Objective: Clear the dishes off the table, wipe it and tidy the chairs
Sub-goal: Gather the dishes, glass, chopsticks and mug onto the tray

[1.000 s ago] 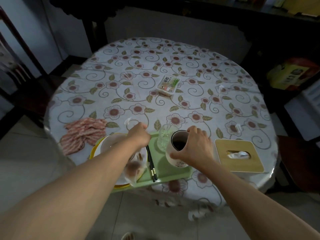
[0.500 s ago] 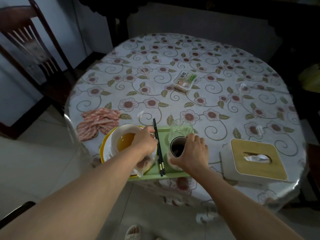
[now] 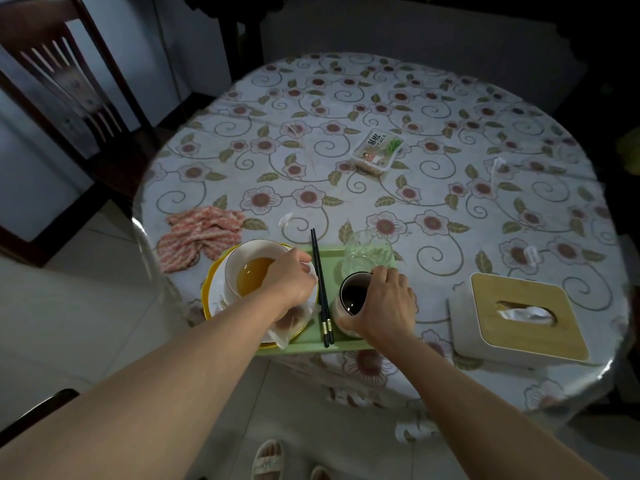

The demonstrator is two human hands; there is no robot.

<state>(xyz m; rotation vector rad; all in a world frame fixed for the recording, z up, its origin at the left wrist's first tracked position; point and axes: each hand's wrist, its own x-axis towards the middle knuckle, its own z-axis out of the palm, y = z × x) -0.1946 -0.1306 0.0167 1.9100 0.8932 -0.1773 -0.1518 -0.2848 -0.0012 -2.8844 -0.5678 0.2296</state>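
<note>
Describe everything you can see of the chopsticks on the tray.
The chopsticks are a black pair, glossy like lacquer or plastic, with pale bands near the ends closest to the person. They lie side by side and nearly touching, flat on the green tray, between the bowl and the dark mug. Their far tips reach past the tray's rim over the tablecloth. The left hand sits just beside them; contact is unclear.

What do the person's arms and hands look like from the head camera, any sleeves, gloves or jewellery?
Both arms are bare from the frame's bottom edge to the wrist: no sleeves show. The left hand and right hand wear no gloves, and no rings, watch or bracelet can be seen. Below, light-coloured open-toed sandals are on the feet.
</note>
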